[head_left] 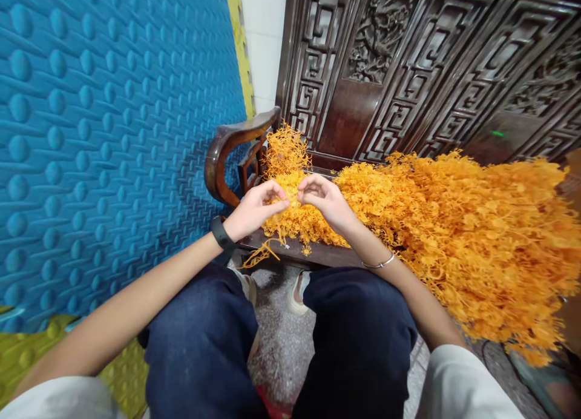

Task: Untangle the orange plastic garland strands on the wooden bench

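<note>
My left hand [263, 207], with a dark band on its wrist, has thumb and fingertips brought together in a pinch. Facing it a short gap away, my right hand [323, 200], with a thin bangle below it, is pinched in the same way. Whatever the fingertips hold is too small to tell from the yellow-orange pieces behind. Beneath and beyond both hands lies a small heap of orange plastic flower pieces [313, 225] on a dark wooden bench [318, 257]. Loose orange strips [263, 252] hang at the bench's front edge, below my left hand.
A large mound of orange plastic flowers [476, 225] fills the right side. The bench has a curved armrest [222, 158] and a carved wooden back [349, 116]. Blue bumpy foam mats [113, 134] stand at the left. My knees are close below the hands.
</note>
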`<state>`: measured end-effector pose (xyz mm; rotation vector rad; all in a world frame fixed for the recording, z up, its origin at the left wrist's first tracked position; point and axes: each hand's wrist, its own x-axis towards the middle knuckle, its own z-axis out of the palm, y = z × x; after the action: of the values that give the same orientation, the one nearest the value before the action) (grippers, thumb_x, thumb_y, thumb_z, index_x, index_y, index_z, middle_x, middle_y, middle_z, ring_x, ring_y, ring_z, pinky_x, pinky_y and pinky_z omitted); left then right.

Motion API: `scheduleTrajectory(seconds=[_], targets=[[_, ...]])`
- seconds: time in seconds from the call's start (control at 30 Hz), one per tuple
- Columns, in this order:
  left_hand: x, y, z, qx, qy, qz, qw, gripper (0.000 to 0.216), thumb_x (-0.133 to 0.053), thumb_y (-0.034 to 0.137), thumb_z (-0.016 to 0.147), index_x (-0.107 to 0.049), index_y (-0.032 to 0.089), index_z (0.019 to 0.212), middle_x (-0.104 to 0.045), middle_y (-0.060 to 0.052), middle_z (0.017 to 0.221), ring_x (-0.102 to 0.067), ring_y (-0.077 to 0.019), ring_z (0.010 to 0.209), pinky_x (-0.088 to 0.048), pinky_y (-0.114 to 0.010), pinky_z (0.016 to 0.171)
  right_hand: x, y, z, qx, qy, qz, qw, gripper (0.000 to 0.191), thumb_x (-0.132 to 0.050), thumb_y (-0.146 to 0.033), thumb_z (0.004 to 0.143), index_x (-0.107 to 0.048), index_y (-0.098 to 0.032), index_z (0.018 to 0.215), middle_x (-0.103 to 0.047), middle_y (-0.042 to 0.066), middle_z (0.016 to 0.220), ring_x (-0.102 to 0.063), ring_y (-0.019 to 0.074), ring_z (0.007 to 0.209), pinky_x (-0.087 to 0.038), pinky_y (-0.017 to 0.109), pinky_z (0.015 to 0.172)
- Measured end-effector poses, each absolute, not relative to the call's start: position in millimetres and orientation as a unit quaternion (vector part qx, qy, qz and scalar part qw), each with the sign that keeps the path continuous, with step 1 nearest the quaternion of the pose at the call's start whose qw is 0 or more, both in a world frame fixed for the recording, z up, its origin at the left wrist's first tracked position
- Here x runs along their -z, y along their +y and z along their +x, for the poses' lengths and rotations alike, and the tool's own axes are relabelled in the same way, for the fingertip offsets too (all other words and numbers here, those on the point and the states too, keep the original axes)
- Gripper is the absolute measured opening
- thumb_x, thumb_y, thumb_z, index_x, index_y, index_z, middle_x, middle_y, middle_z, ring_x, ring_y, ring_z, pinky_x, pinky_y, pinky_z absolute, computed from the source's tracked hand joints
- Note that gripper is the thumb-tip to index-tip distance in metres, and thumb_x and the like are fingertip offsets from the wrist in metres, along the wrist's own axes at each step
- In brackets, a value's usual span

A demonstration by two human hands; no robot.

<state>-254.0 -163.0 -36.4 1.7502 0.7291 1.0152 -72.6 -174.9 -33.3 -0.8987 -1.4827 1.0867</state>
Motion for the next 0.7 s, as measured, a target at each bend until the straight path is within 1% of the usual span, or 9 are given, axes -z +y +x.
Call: scheduleTrajectory(seconds=[0.1, 0.17, 0.27, 0.4, 0.5, 0.57, 0.7], targets=[[37, -164, -253, -0.415, 0.299, 0.698, 0.501, 0.016, -0.059, 0.024, 0.077, -0.044, 0.018, 0.076, -0.047, 0.005, 0.066, -0.047, -0.0084, 0.058, -0.039, -0.023, 0.059, 32, -176, -78, -0.465, -0.638, -0.355, 0.500, 0.022, -0.066, -0.025, 0.069, -0.050, -0.021, 0.084, -0.051, -0.002, 0.080, -0.050, 0.0091, 0.070, -0.050, 0.023, 0.063], [37, -164, -253, -0.419, 0.298, 0.694, 0.504, 0.015, -0.056, 0.024, 0.080, -0.042, 0.019, 0.077, -0.044, 0.006, 0.063, -0.045, -0.0079, 0.056, -0.037, -0.022, 0.056, 32, -176, -81, -0.475, -0.640, -0.350, 0.492, 0.024, -0.066, -0.027, 0.070, -0.049, -0.021, 0.085, -0.048, -0.002, 0.081, -0.048, 0.0086, 0.069, -0.050, 0.023, 0.062], [38, -164, -253, -0.429, 0.291, 0.695, 0.498, 0.015, -0.053, 0.025, 0.084, -0.039, 0.020, 0.080, -0.043, 0.006, 0.063, -0.044, -0.0080, 0.056, -0.036, -0.022, 0.056, 33, -175, -85, -0.505, -0.623, -0.351, 0.484, 0.026, -0.068, -0.029, 0.070, -0.049, -0.021, 0.084, -0.049, -0.003, 0.079, -0.049, 0.0080, 0.066, -0.049, 0.024, 0.062], [40, -163, -253, -0.436, 0.296, 0.695, 0.488, 0.015, -0.052, 0.028, 0.086, -0.040, 0.020, 0.082, -0.045, 0.006, 0.065, -0.045, -0.0083, 0.058, -0.036, -0.022, 0.057, 32, -175, -85, -0.543, -0.588, -0.359, 0.481, 0.031, -0.074, -0.032, 0.066, -0.050, -0.020, 0.082, -0.054, -0.002, 0.079, -0.054, 0.0089, 0.069, -0.049, 0.025, 0.065], [39, -164, -254, -0.425, 0.292, 0.687, 0.511, 0.017, -0.053, 0.028, 0.084, -0.039, 0.020, 0.081, -0.049, 0.005, 0.065, -0.045, -0.0074, 0.055, -0.034, -0.021, 0.054, 32, -175, -83, -0.536, -0.581, -0.357, 0.498, 0.034, -0.076, -0.029, 0.063, -0.050, -0.020, 0.084, -0.054, -0.003, 0.078, -0.054, 0.0087, 0.070, -0.049, 0.025, 0.067], [37, -165, -254, -0.408, 0.279, 0.689, 0.531, 0.018, -0.055, 0.027, 0.083, -0.038, 0.020, 0.082, -0.049, 0.006, 0.062, -0.042, -0.0066, 0.051, -0.031, -0.020, 0.050, 32, -175, -81, -0.520, -0.583, -0.355, 0.514, 0.037, -0.076, -0.028, 0.062, -0.048, -0.021, 0.085, -0.052, -0.003, 0.078, -0.053, 0.0084, 0.069, -0.050, 0.025, 0.067], [31, -168, -255, -0.377, 0.263, 0.695, 0.553, 0.020, -0.057, 0.026, 0.079, -0.038, 0.021, 0.080, -0.037, 0.011, 0.049, -0.031, -0.0053, 0.043, -0.022, -0.018, 0.045, 31, -177, -80, -0.482, -0.611, -0.350, 0.521, 0.038, -0.074, -0.032, 0.063, -0.044, -0.023, 0.086, -0.048, -0.003, 0.078, -0.050, 0.0099, 0.068, -0.051, 0.027, 0.063]])
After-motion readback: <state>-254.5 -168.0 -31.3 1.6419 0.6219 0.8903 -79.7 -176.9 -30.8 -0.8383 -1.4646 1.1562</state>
